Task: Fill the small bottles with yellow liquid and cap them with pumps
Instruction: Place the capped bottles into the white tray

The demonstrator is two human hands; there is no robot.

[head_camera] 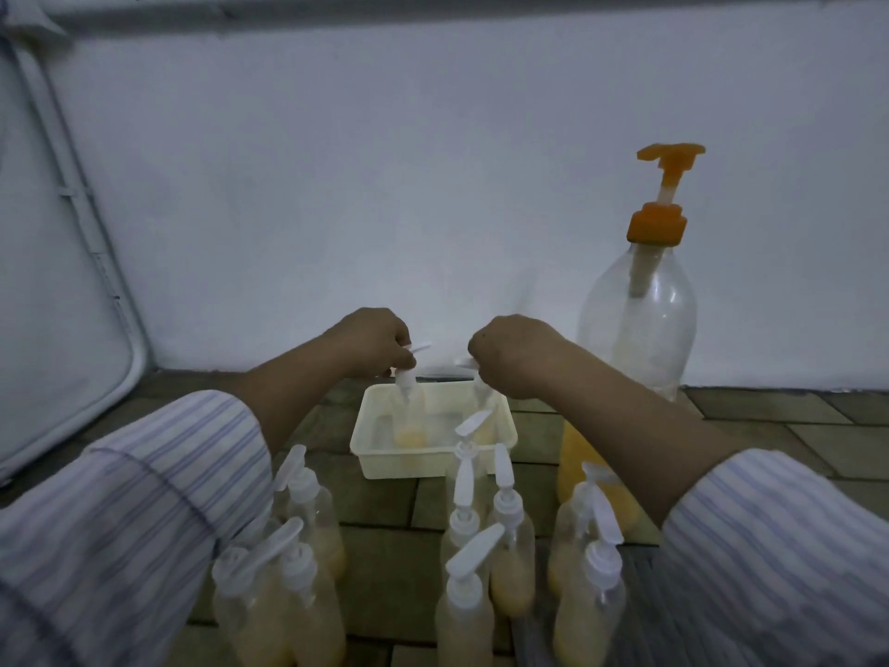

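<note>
Capping stage, head view. Both hands work over the tray [365, 454], which serves as landmark. The left hand [373, 341] pinches a white pump [409, 365] seated in the neck of the left bottle [409, 416], which stands upright in the tray's left half with a little yellow liquid at its base. The right hand [512, 353] is curled round a second pump [469, 363] above the right bottle [483, 411] in the tray's right half; the hand partly hides this bottle, so its fill cannot be judged. To cap well, each pump's tube should probably drop straight down the neck and the collar be turned while the bottle stays upright, lest it tip or cross-thread. Finished bottles [510, 546], capped and part-filled, cluster on the tiled floor [385, 546] nearer the viewer than the tray. The large dispenser bottle [635, 329] with an orange pump stands right of the tray, against the wall.
</note>
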